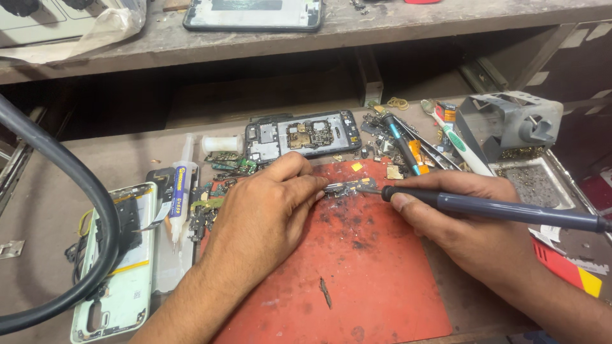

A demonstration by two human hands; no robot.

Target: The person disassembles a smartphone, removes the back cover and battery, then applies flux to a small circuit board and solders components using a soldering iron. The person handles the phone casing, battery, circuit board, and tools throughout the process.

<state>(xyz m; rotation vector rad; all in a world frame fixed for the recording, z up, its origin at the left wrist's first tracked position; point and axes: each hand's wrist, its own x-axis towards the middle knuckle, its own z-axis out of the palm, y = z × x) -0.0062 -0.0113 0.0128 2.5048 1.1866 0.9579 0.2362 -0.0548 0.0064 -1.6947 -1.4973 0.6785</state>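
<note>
The left hand [268, 204] pins a small circuit board [349, 187] to the red mat [357, 274] on the tabletop, fingers pinching its left end. The right hand [459, 223] grips a soldering iron [503, 209], fingers clenched around it. Best to keep the board pressed flat and touch briefly. The iron's long axis runs left-right, tip pointing left at the board.

We are looking at a phone repair workshop: the worn desk [76, 165] carries a scorched red work mat [357, 267], an opened phone with its circuit board bare [303, 136], another gutted phone shell [121, 255] and a scatter of small boards and flex parts [220, 172]. We also see a soldering iron [497, 209], a syringe of paste [178, 191], a grey iron stand [510, 121] and a rough shelf [382, 22] above holding another phone frame [253, 14].
</note>
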